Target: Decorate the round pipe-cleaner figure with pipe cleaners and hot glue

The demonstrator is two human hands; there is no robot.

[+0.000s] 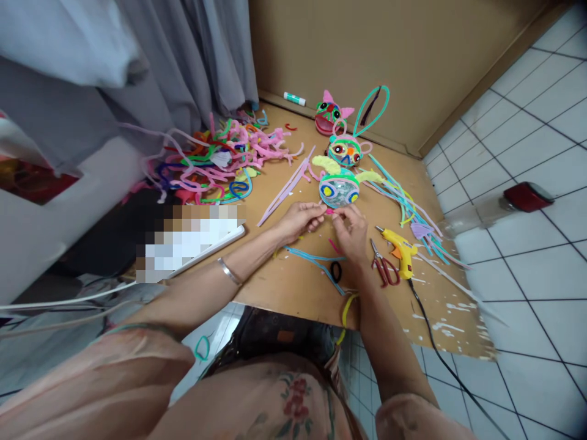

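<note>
A short pink pipe cleaner (329,211) is pinched between my left hand (302,219) and my right hand (351,231), fingertips of both closed on it. Just beyond my fingers sits a round, clear-fronted animal head (339,191) with pipe-cleaner trim, blue-and-yellow eyes and pale yellow ears. Behind it stand a second head (345,150) with orange and pink parts and a red-mouthed head (326,117) with pink ears. Beneath my hands lie blue pipe cleaners (312,255), a small pink piece (334,245) and a black loop (336,271).
To the right lie red-handled scissors (385,269) and a yellow glue gun (403,250), its black cord (431,330) running off the table. A heap of coloured pipe cleaners (220,159) fills the back left. A glue stick (294,98) rests by the back panel. More strands (398,195) lie right.
</note>
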